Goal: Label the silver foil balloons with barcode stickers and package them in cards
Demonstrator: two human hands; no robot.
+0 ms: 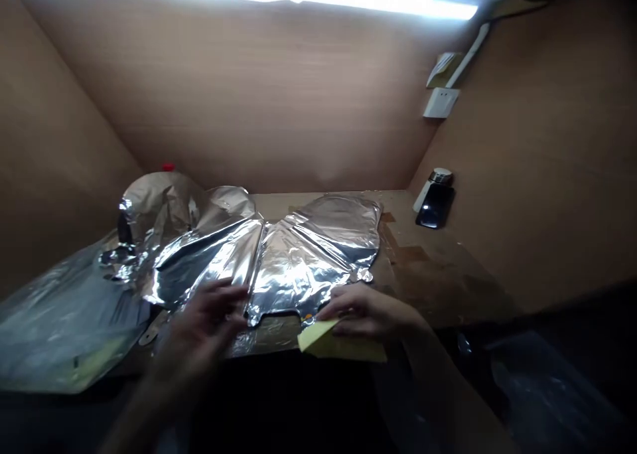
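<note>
A shiny silver foil sheet (298, 265) with fan-like panels and a notch at its front edge lies across the table. My right hand (358, 314) grips a folded yellow piece (338, 344), perhaps paper, between thumb and fingers at the table's front edge, just by the foil's lower right corner. Over the foil's front left part is my left hand (206, 321), slightly blurred. Its thumb and fingers are apart, with nothing visible between them; whether the fingertips touch the foil I cannot tell.
Crumpled foil (164, 208) is heaped at the left, with a red item (168, 166) behind it. A clear plastic bag (64, 328) covers the left front. Against the right wall, a dark phone (436, 206) leans by a silver-capped bottle (441, 175). A white socket (441, 102) is above.
</note>
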